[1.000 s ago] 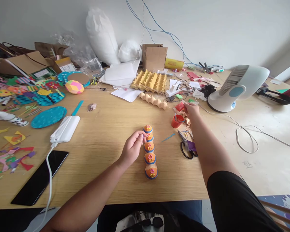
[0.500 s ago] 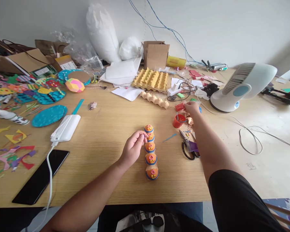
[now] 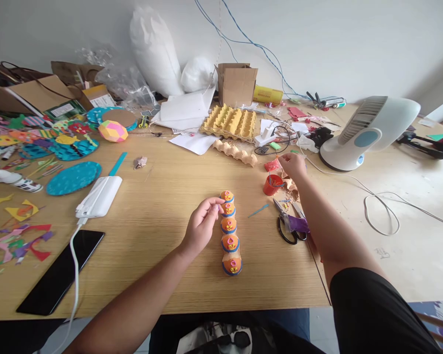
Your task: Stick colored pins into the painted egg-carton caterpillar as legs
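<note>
A strip of egg-carton cups [image 3: 229, 226], painted orange with blue rims and small pink and yellow pieces on top, lies lengthwise before me. Beside its far end is my left hand [image 3: 203, 221], thumb and fingertips pinched together; whatever they hold is too small to make out. My right hand [image 3: 294, 166] reaches out over the far right with its fingers drawn together, next to a red packet [image 3: 272, 165]. A tiny orange bit shows at its fingertips, too small to name. Just nearer stands a red cup [image 3: 272, 185] holding thin sticks. Scissors [image 3: 290, 223] lie near my right forearm.
A white fan [image 3: 369, 132] stands right, its cable trailing over the table. Behind are yellow egg trays [image 3: 229, 123], a plain carton strip [image 3: 235, 153] and a cardboard box [image 3: 237, 83]. Leftward lie a white power bank [image 3: 99, 196], a black phone [image 3: 61, 273] and paper scraps.
My right hand has shifted slightly and its fingers have drawn away from the red packet. My left hand stays pinched by the strip. The view has moved a little.
</note>
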### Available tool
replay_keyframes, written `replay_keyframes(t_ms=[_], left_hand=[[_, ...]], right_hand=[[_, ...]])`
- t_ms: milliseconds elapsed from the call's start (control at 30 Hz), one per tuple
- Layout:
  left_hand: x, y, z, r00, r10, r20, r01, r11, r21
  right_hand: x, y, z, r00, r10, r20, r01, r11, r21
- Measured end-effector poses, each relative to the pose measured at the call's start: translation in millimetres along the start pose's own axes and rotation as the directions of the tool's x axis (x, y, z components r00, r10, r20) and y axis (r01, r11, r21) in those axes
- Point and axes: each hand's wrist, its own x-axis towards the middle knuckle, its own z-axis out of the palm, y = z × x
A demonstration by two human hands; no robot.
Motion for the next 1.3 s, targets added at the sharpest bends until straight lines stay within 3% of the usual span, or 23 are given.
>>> replay_keyframes(t_ms=[100, 200, 300, 433, 567, 867, 1000, 1100, 1200, 1300], left_hand=[[0.4, 3.6, 1.1, 1.000, 0.006, -0.020, -0.006, 1.000, -0.012], [-0.1, 5.9, 2.2, 1.000, 0.005, -0.021, -0.005, 1.000, -0.011], [-1.2, 6.2, 3.2, 1.000, 0.017, -0.009, -0.017, 1.000, 0.003], [-1.1, 5.6, 3.9, 0.999, 0.032, -0.003, -0.032, 0.999, 0.016], [-0.2, 4.9, 2.9, 0.999, 0.049, -0.008, -0.048, 0.999, 0.019], [-1.3, 6.6, 3.0, 0.999, 0.054, -0.001, -0.054, 0.999, 0.008], [-2.6, 7.8, 3.6, 0.998, 0.060, 0.018, -0.060, 0.998, 0.007], [-4.4, 11.6, 2.9, 0.992, 0.094, 0.085, -0.095, 0.996, 0.001], [-7.2, 17.7, 0.6, 0.959, 0.179, 0.218, -0.177, 0.984, -0.027], [-10.3, 22.9, -1.8, 0.901, 0.226, 0.371, -0.215, 0.974, -0.073]], right_hand=[[-20.5, -9.5, -20.4, 0.972, -0.180, 0.150, 0.181, 0.983, 0.012], [-41.3, -17.5, -36.1, 0.896, -0.304, 0.324, 0.362, 0.922, -0.134], [-53.4, -26.4, -40.7, 0.879, -0.249, 0.407, 0.378, 0.885, -0.273], [-53.7, -40.3, -36.5, 0.884, -0.086, 0.460, 0.300, 0.858, -0.416], [-52.4, -49.1, -37.8, 0.886, -0.034, 0.463, 0.270, 0.850, -0.453], [-62.0, -37.0, -65.0, 0.948, -0.139, 0.284, 0.235, 0.911, -0.338], [-81.5, -37.9, -87.2, 0.968, -0.227, 0.104, 0.246, 0.937, -0.247], [-113.0, -47.4, -98.7, 0.923, -0.384, -0.029, 0.383, 0.923, -0.038], [-149.6, -59.9, -94.9, 0.854, -0.521, 0.006, 0.501, 0.824, 0.266], [-179.9, -69.9, -79.1, 0.801, -0.593, 0.086, 0.504, 0.744, 0.439]])
